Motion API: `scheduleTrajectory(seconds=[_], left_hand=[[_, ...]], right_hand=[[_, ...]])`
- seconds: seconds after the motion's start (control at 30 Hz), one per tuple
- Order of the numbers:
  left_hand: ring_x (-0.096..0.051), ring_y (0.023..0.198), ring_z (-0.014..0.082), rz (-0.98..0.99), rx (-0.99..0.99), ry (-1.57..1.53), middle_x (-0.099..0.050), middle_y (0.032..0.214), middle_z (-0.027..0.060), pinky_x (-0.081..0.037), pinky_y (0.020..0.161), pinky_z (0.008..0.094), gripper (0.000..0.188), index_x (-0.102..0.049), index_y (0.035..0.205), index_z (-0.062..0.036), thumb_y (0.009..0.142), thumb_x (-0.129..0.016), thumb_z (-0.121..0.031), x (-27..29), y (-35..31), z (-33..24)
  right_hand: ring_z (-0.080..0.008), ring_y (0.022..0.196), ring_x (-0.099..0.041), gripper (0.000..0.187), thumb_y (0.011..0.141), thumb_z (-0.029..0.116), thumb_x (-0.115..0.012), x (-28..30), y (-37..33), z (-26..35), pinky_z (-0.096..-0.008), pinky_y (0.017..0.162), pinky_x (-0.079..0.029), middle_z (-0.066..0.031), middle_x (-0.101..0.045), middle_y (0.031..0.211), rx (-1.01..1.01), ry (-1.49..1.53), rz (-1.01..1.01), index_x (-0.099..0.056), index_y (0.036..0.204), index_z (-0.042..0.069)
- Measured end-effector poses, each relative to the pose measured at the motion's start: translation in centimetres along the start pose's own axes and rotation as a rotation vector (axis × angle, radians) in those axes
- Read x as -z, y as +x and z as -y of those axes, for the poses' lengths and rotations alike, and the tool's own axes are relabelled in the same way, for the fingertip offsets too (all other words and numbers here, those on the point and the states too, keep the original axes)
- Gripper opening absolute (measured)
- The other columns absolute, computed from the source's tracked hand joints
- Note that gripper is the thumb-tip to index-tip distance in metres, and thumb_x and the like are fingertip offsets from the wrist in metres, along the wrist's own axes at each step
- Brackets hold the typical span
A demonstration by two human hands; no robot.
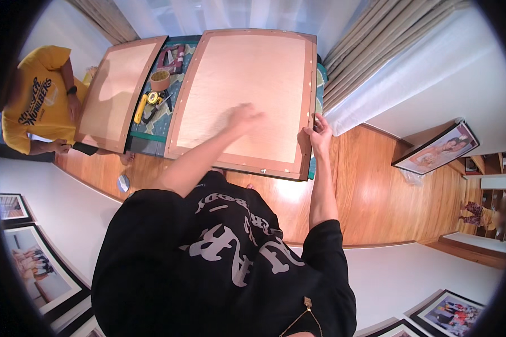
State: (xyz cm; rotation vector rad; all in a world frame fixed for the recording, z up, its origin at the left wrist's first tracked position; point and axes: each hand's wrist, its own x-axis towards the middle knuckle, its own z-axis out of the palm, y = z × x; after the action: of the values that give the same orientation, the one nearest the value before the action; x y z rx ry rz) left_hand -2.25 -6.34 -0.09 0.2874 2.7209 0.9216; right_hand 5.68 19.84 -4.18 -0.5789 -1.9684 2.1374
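A large picture frame [242, 92] lies face down on the table before me, its pale backing board edged with brown tape. Over the middle of this board, my left hand [246, 119] is smeared by motion; whether it holds anything is not visible. At the frame's right edge, my right hand [320, 135] has its fingers closed around the dark side rail. Left of the frame lie a roll of brown tape [159, 81], a yellow tape measure [153, 98], a yellow utility knife [140, 109] and a dark-handled tool [150, 116].
At the left, a person in a yellow shirt [45, 101] has a hand near a second backed frame [118, 92]. A maroon object [171, 58] lies toward the table's back. A framed picture [439, 149] leans at the right, near grey curtains [371, 50].
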Motion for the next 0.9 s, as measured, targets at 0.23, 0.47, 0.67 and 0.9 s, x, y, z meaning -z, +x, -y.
scheduleTrajectory(seconds=[0.23,0.47,0.67,0.9], left_hand=[[-0.056,0.109,0.041,-0.454,0.278,0.351,-0.059,0.111,0.0218,-0.049,0.089,0.0493,0.04,-0.062,0.112,-0.0023,0.081,-0.067,-0.028,6.0,-1.5,16.4],[-0.063,0.098,0.0399,-0.438,0.344,0.207,-0.062,0.107,0.0213,-0.051,0.085,0.0471,0.045,-0.059,0.118,-0.005,0.081,-0.068,-0.028,8.3,1.3,23.2],[-0.062,0.102,0.0368,-0.234,0.443,0.052,-0.062,0.107,0.0199,-0.051,0.086,0.0468,0.049,-0.06,0.122,-0.0071,0.08,-0.07,-0.031,9.9,4.1,23.8],[-0.06,0.103,0.0377,-0.369,0.077,0.132,-0.062,0.112,0.019,-0.049,0.089,0.0445,0.055,-0.056,0.13,-0.0053,0.079,-0.069,-0.022,11.2,11.3,23.3]], right_hand=[[-0.029,0.08,-0.069,0.062,0.066,0.017,-0.082,1.3,4.1,-3.3,-0.0364,0.075,-0.054,-0.0164,-0.07,0.091,0.107,-0.772,-0.061,-0.063,0.124,0.006],[-0.0219,0.063,-0.065,0.057,0.067,0.019,-0.081,0.2,2.6,0.1,-0.0366,0.063,-0.052,-0.0108,-0.067,0.071,-0.026,-0.978,0.092,-0.065,0.12,0.006],[-0.0224,0.064,-0.068,0.047,0.071,0.025,-0.08,-1.1,3.2,1.1,-0.0352,0.06,-0.052,-0.0133,-0.069,0.069,-0.093,-1.066,-0.013,-0.066,0.112,0.006],[-0.0266,0.087,-0.064,0.053,0.074,0.028,-0.079,-2.4,5.4,-0.3,-0.0363,0.076,-0.053,-0.0185,-0.065,0.103,-0.039,-0.923,-0.159,-0.065,0.122,0.011]])
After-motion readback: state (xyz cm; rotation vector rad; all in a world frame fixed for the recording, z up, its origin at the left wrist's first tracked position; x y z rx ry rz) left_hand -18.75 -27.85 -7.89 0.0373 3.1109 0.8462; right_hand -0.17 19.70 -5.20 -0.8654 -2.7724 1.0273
